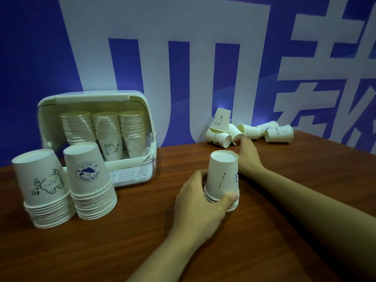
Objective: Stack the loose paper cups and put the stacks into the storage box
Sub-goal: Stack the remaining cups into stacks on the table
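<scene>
The open white storage box holds three upside-down cup stacks, while the left hand grips a short stack on the table and the right hand's extended fingers reach the loose cups by the wall.

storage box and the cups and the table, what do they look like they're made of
Storage box: likely plastic, pale and smooth, with a moulded slotted base and rounded shell.
Loose cups: paper, matte white with printed designs and rolled rims.
Table: wood or wood-look laminate; brown grain with slight sheen; which, I cannot tell.
</scene>
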A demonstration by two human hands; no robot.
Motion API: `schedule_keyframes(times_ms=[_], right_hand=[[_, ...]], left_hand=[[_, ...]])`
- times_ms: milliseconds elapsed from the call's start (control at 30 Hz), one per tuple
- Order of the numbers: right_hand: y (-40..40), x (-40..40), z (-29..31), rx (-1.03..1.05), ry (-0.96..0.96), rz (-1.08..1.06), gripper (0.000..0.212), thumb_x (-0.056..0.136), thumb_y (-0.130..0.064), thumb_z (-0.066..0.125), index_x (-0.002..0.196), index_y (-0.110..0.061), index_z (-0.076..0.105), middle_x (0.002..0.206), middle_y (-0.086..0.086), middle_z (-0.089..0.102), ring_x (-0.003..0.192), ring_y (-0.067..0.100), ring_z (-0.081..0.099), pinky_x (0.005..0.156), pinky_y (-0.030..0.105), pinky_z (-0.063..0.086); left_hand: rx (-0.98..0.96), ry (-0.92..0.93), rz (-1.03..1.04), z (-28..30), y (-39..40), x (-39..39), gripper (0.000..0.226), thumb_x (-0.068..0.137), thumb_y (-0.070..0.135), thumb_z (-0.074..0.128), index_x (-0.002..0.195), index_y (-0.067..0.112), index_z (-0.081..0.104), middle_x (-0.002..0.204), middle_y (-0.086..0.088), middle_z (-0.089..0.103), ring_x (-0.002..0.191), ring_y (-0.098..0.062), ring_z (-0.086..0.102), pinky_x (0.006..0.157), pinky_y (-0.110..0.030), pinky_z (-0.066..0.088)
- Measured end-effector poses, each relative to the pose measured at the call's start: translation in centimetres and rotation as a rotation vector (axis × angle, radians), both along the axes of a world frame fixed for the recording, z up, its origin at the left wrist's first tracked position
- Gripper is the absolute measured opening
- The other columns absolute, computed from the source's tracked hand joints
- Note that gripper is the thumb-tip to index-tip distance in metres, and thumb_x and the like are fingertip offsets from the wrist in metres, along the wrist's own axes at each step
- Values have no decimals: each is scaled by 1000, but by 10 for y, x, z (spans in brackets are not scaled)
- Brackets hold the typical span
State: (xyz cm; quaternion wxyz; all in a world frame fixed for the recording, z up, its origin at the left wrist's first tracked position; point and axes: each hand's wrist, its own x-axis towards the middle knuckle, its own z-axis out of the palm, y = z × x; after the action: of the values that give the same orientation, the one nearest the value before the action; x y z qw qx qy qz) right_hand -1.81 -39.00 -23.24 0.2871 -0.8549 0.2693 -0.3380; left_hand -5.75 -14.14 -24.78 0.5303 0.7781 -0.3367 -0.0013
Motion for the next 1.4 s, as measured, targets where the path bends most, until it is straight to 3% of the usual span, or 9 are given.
schedule_keyframes(times_ms=[233,500,633,767,900,1000,1067,1200,1400], right_hand=[[-15,56,3,-335,348,-78,93,92,-43,68,160,-23,7,162,8,26,143,37,27,108,53,32],[-14,58,-2,-338,242,-303,32,96,-42,52,104,-14,65,126,13,52,120,34,44,95,45,37],[-7,50,2,-455,113,-71,44,90,-25,58,133,-15,52,143,10,45,135,32,40,105,48,34],[-13,58,-1,-550,313,212,64,96,-41,57,154,-26,36,160,4,33,148,26,26,111,50,30],[-15,65,-3,-559,175,19,45,92,-60,56,100,-17,71,124,6,54,121,27,47,96,45,35],[-12,67,-1,-603,70,-18,26,87,-31,63,106,-13,64,125,9,53,117,32,51,91,44,35],[-13,67,-2,-534,96,14,53,81,-19,64,133,-16,53,152,11,39,138,33,39,100,49,34],[-24,68,-4,-327,70,10,97,86,-33,69,161,-26,9,170,9,-7,156,34,5,117,56,24],[-37,71,-1,-162,86,55,105,90,-47,67,162,-24,-6,170,4,-12,156,33,-13,120,61,13]], left_hand=[[-10,-20,9,-1,-1,0,68,64,71,72,125,49,52,122,30,62,111,2,61,94,-33,58],[-17,-9,22,-1,-1,0,64,65,66,77,123,48,57,116,30,67,106,8,63,93,-31,57],[-11,9,9,-1,0,-2,56,69,59,83,118,52,58,114,32,68,103,10,64,90,-28,58],[-19,34,-10,-1,-3,-3,66,62,68,78,123,55,56,119,34,66,111,7,64,94,-27,57],[-24,14,3,-1,-3,0,70,63,68,78,127,52,57,120,33,66,113,2,64,96,-32,57],[-30,-2,11,-1,-3,1,65,63,65,78,123,48,60,116,30,69,110,0,67,94,-33,57],[-37,-14,16,-1,-3,0,63,63,63,78,121,47,62,114,30,70,108,2,67,93,-32,57],[-30,-8,19,-3,-3,-1,70,62,68,77,127,50,58,120,30,67,113,0,65,96,-33,56],[-19,-4,7,-4,-3,1,73,63,72,75,130,52,55,122,32,65,115,1,64,97,-32,56]])
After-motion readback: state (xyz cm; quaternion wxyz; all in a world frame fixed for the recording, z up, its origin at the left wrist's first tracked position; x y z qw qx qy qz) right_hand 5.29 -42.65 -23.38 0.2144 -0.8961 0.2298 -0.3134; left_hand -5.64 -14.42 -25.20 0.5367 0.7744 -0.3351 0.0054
